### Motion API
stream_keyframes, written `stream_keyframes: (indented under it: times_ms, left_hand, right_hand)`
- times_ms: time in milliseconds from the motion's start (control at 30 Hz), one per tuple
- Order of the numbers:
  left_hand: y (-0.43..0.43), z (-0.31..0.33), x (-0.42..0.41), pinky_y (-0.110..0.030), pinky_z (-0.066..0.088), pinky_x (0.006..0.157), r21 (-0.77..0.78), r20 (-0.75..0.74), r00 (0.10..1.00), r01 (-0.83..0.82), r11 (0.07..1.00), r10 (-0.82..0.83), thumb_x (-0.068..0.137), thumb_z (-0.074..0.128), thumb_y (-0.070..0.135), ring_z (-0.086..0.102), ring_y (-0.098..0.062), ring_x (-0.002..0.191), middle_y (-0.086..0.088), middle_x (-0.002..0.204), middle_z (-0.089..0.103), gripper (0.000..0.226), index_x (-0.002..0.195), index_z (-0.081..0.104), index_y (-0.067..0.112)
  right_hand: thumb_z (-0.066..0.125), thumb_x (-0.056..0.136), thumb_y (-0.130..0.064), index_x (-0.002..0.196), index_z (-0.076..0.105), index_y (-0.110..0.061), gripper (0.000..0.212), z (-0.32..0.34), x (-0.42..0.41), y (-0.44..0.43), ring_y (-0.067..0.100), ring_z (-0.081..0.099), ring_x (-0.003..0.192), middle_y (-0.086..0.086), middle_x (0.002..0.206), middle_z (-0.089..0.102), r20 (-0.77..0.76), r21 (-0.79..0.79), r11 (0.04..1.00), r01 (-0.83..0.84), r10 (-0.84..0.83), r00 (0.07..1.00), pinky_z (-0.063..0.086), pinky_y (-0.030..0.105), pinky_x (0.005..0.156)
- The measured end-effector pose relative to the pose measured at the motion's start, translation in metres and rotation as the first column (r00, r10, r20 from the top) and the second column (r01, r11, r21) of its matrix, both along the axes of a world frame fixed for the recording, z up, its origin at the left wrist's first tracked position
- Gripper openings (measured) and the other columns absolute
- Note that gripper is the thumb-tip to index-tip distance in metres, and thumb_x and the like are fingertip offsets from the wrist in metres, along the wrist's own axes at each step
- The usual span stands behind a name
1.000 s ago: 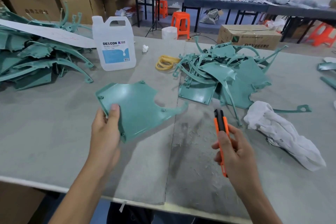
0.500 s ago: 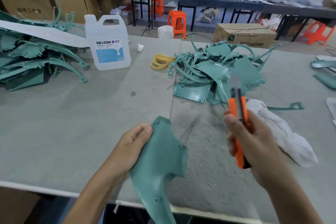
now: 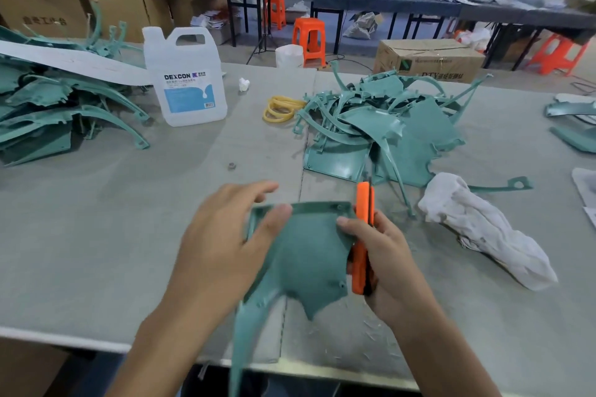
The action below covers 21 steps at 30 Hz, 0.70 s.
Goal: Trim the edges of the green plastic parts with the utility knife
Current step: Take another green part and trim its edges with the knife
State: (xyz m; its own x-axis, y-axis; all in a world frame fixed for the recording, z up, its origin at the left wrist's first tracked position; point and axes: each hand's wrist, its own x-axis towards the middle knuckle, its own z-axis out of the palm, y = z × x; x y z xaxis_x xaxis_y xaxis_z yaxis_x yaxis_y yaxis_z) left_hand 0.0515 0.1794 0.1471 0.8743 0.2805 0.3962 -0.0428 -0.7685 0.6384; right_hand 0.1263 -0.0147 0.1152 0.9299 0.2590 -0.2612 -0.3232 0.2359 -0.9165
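Green panel [image 3: 306, 255]: flat moulded plastic part, lower centre of the frame, over the grey table's [image 3: 96, 219] near edge, with 1 long prong overhanging it.
Left hand [image 3: 222, 245]: lies palm-down on the panel's left half, fingers nearly straight, thumb pressing its face.
Right hand [image 3: 383, 261]: fingers curled round the orange utility knife [image 3: 362, 203], which stands against the panel's right edge; blade hard to make out.
Handling: likely light, stiff yet springy, and slick; best braced close beside the edge being cut, fingers off the blade's path.
Around: pale shavings [image 3: 371, 332] lower right; white rag [image 3: 483, 229] at right; heap of green parts [image 3: 387, 126] centre right.
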Motion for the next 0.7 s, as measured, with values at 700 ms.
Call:
stream_keyframes:
  times_ms: [700]
  left_hand:
    - [-0.003, -0.083, 0.038, -0.034, 0.063, 0.072, -0.994, -0.02, 1.0, -0.019, 0.11, -0.011, 0.096, 0.061, 0.024, 0.076, -0.03, 0.087, -0.02, 0.105, 0.075, 0.026, 0.118, 0.064, 0.011]
  right_hand:
    - [0.05, 0.097, -0.06, 0.106, 0.058, -0.034, 0.029, -0.046, -0.001, 0.002, 0.014, 0.065, 0.062, -0.006, 0.088, 0.074, 0.316, -0.493, 0.865, 0.096, 0.076, 0.946, 0.052, 0.034, 0.052]
